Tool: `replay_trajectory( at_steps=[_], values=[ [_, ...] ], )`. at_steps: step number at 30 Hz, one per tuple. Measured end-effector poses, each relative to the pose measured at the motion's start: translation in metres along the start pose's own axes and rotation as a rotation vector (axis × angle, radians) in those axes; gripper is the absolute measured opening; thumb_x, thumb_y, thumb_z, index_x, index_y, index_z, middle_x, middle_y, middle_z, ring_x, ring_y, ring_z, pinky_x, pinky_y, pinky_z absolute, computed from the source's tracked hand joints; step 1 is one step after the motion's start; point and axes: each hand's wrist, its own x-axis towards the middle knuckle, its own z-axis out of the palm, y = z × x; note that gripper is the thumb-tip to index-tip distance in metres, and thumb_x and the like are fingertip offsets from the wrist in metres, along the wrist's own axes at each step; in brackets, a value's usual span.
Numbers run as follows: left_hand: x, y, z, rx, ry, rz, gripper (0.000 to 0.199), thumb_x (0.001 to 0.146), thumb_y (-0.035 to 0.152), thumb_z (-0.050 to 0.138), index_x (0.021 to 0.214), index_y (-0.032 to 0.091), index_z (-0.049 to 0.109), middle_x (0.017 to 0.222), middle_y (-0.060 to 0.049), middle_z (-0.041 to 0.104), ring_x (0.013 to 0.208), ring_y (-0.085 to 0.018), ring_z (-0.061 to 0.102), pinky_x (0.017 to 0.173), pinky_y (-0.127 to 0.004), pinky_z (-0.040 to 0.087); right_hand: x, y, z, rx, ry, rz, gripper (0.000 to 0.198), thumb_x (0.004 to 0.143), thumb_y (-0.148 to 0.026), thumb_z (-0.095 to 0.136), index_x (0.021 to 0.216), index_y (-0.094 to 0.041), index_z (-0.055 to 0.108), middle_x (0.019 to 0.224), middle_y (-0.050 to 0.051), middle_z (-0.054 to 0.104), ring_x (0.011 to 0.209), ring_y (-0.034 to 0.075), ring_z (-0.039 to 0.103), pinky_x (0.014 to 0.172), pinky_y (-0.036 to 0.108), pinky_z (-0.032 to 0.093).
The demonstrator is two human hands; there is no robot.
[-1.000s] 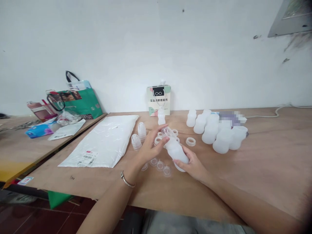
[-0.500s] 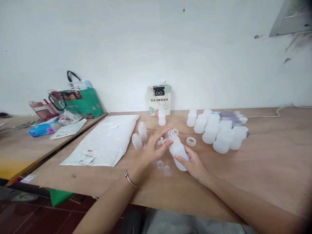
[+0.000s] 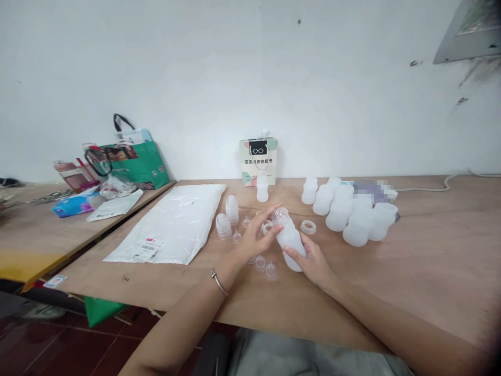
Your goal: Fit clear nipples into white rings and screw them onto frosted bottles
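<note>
My right hand (image 3: 313, 262) is wrapped around the lower body of a frosted white baby bottle (image 3: 291, 244), tilted with its top leaning away to the left. At the top end, my left hand (image 3: 256, 237) grips a clear dome cap (image 3: 279, 214) between thumb and fingers. Whether the cap is screwed on or just resting cannot be made out. Clear bottle nipples (image 3: 260, 262) lie on the table near my left wrist, partly hidden by that hand. A white ring collar (image 3: 308, 227) lies just beyond my right hand. Two capped tops (image 3: 223, 226) stand to the left.
Several frosted bottles (image 3: 340, 214) stand at the right. Another bottle (image 3: 262, 189) is at the back before a paper bag (image 3: 246, 167). A white mailer (image 3: 168, 222) covers the table's left part. On the adjoining table are a green bag (image 3: 151, 162) and a tissue pack (image 3: 72, 205).
The view has shifted slightly, so everything sits a little further right. Both hands keep hold of the bottle and its cap with nearly the same grip.
</note>
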Motion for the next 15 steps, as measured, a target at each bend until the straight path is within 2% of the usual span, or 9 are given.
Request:
replay_trajectory(
  at_steps=[6, 10, 13, 15],
  values=[
    [0.005, 0.001, 0.004, -0.077, -0.011, -0.025, 0.048, 0.085, 0.032, 0.047, 0.132, 0.027, 0.037, 0.134, -0.007, 0.044, 0.121, -0.023, 0.042, 0.1, -0.04, 0.036, 0.002, -0.002, 0.005, 0.059, 0.028, -0.022, 0.039, 0.075, -0.042, 0.057, 0.107, -0.019, 0.052, 0.095, 0.004, 0.061, 0.085, 0.019, 0.056, 0.074, 0.031, 0.046],
    [0.007, 0.003, 0.003, -0.165, -0.004, -0.08, 0.049, 0.089, 0.035, 0.039, 0.136, 0.027, 0.028, 0.135, -0.008, 0.042, 0.122, -0.022, 0.041, 0.1, -0.041, 0.036, 0.003, -0.005, 0.013, 0.196, 0.106, -0.021, 0.037, 0.075, -0.042, 0.056, 0.105, -0.021, 0.049, 0.101, 0.005, 0.059, 0.093, 0.02, 0.056, 0.079, 0.033, 0.046],
    [0.009, 0.003, -0.004, -0.159, 0.187, -0.041, 0.047, 0.09, 0.037, 0.034, 0.136, 0.026, 0.026, 0.134, -0.009, 0.041, 0.121, -0.02, 0.042, 0.1, -0.04, 0.035, 0.02, -0.007, 0.012, 0.31, 0.219, -0.024, 0.035, 0.078, -0.044, 0.052, 0.105, -0.022, 0.046, 0.108, 0.006, 0.058, 0.102, 0.021, 0.054, 0.086, 0.036, 0.045],
    [0.01, 0.001, -0.01, -0.12, 0.348, 0.009, 0.043, 0.091, 0.036, 0.032, 0.132, 0.025, 0.03, 0.132, -0.01, 0.041, 0.118, -0.02, 0.044, 0.097, -0.039, 0.037, 0.049, -0.007, 0.007, 0.343, 0.274, -0.032, 0.037, 0.078, -0.044, 0.052, 0.107, -0.023, 0.044, 0.113, 0.007, 0.056, 0.105, 0.021, 0.054, 0.086, 0.037, 0.046]
  ],
)
